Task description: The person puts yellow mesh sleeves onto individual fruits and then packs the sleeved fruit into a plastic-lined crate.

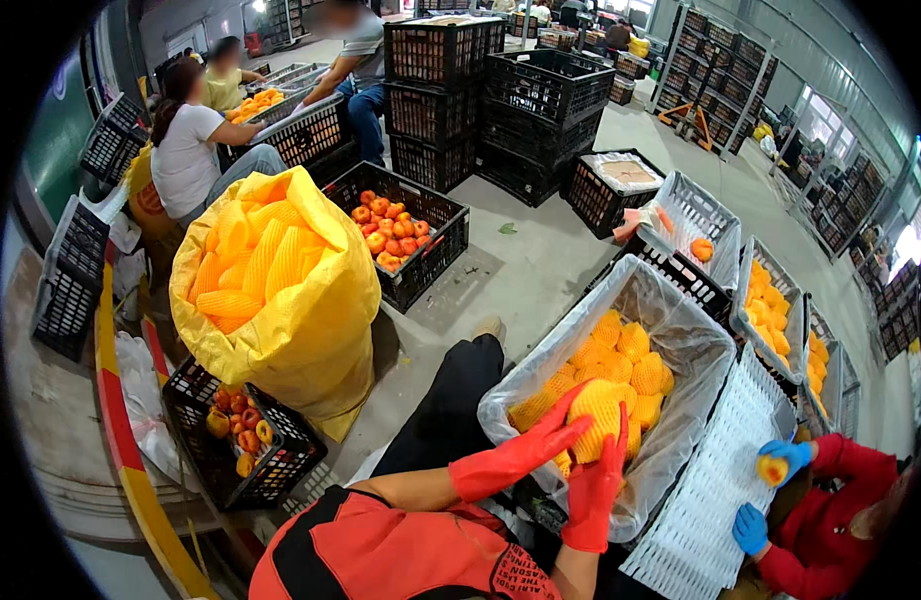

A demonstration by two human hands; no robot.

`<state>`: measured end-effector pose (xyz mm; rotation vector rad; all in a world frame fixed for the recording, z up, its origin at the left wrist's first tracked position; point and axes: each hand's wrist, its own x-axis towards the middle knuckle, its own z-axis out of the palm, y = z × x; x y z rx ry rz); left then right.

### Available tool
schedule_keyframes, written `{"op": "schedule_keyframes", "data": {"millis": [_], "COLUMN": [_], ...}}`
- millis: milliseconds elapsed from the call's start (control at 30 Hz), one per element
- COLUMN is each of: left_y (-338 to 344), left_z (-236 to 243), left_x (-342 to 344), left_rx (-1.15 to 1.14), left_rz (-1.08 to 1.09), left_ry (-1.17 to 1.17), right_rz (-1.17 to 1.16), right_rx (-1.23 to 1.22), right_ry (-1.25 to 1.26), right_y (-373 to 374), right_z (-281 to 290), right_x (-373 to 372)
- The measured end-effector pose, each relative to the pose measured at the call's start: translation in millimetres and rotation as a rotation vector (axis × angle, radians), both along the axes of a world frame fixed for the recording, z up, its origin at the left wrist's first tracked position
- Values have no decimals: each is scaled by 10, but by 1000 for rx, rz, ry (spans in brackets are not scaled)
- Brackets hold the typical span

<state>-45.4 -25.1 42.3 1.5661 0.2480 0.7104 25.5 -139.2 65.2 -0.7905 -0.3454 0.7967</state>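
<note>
Left glove (521, 450), right glove (593, 500): red. Netted fruit (603, 402) toward white-lined crate's (681, 310) near edge: yellow-orange, mesh pattern. Sack (311, 330) yellow. Co-worker's gloves (751, 530) blue.

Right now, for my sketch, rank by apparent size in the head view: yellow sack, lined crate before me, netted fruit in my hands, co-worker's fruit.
1. Yellow sack and lined crate: too alike to rank
2. Netted fruit
3. Co-worker's fruit

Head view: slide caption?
Red-gloved left hand and right hand hold a foam-netted fruit at a plastic-lined crate of netted fruit.
</note>
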Motion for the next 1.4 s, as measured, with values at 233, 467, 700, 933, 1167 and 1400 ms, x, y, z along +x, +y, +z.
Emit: {"op": "schedule_keyframes", "data": {"millis": [233,467,700,933,1167,1400], "left_y": [-178,-240,-418,-357,-584,-584], "left_z": [20,-81,-18,-202,-151,-245], "left_x": [26,200,268,248,313,362], "left_rx": [740,615,385,310,554,679], "left_rz": [152,80,-35,-20,206,112], "left_ry": [158,80,-17,-103,-4,-55], "right_rz": [-134,-94,-152,-366,-551,-460], "right_rx": [-81,187,174,-5,-72,79], "right_ry": [73,71,10,-269,-309,-70], "right_y": [-99,-417,-467,-281,-298,-464], "right_z": [67,-284,-284,-449,-495,-556], "right_x": [10,207,197,133,195,318]}}
